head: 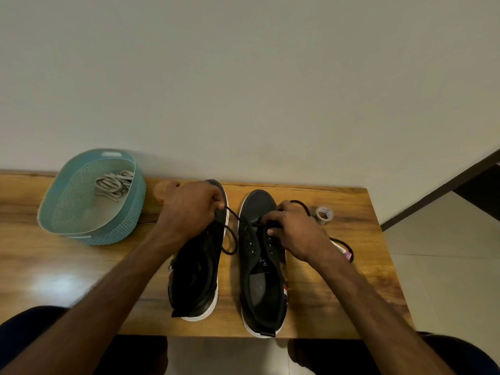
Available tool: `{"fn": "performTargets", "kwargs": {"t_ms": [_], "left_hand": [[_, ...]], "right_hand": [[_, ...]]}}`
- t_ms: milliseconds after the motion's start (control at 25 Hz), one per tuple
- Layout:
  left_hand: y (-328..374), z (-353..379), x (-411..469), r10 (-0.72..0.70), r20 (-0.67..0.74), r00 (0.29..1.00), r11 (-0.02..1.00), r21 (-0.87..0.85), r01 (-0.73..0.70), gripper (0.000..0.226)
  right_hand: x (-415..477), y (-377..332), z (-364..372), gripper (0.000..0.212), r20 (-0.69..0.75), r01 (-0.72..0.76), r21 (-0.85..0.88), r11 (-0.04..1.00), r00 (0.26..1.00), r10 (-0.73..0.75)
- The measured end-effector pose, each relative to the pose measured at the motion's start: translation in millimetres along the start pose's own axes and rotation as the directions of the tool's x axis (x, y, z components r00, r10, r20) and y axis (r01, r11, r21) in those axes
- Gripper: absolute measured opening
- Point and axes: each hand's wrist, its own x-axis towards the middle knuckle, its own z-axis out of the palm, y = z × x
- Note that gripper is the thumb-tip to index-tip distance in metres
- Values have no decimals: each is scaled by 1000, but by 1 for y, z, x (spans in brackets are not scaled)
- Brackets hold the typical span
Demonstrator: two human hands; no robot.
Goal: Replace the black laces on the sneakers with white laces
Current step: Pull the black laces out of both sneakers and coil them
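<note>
Left hand (189,209) is held curled over the toe end of left sneaker (197,280), with black lace (233,214) pinched between thumb and fingertips. The lace is stretched from that pinch across the gap to right hand (295,234). The right hand is laid on the eyelet rows of right sneaker (262,280), fingers curled, and the lace seems to be pinched at the toe-end eyelets, though the grip is partly hidden by knuckles. A slack loop of lace is seen just below the left hand, between the two shoes. More black lace is arched over the back of the right hand and trailed past its wrist on the outer side. White laces (115,184) are piled in teal basket (81,228), well to the outside of the left hand. A small tape roll (324,214) is set just beyond the right hand. Everything is rested on wooden table (81,266), both sneakers with heels toward the person
</note>
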Motion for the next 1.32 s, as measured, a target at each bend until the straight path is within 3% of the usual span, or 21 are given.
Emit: {"fn": "performTargets", "kwargs": {"t_ms": [160,320,400,480,560,640,1000,1160,1240,1320], "left_hand": [[-21,-25,-1,-148,-185,972,989,-9,148,12],[-51,-42,-2,-341,-160,926,927,109,360,14],[-51,-34,-2,-321,-85,943,905,264,332,19],[-32,-12,-2,-141,-14,990,940,313,138,31],[6,15,-3,84,47,995,986,138,-89,38],[41,43,-4,177,175,969,984,-7,-178,32],[48,65,6,147,353,924,988,-18,-150,21],[45,68,10,117,197,973,976,-205,-76,3],[39,64,15,-17,91,996,926,-374,50,9],[29,55,24,-232,7,973,804,-561,196,12]], "right_hand": [[-1,-1,1,31,-26,-49,48,998,998,50],[0,1,1,34,-12,-55,58,997,998,55],[1,3,0,35,-8,-57,92,994,998,58],[4,3,-1,36,-24,-44,126,991,999,47],[6,1,-1,38,-28,-26,104,994,999,29],[7,0,-1,39,-24,-11,40,999,1000,12],[7,7,-7,50,-7,21,51,998,1000,-21],[6,11,-11,54,23,19,64,998,1000,-20],[5,12,-13,56,14,5,89,996,1000,-7],[5,12,-14,56,18,-1,98,995,1000,-1]]}}
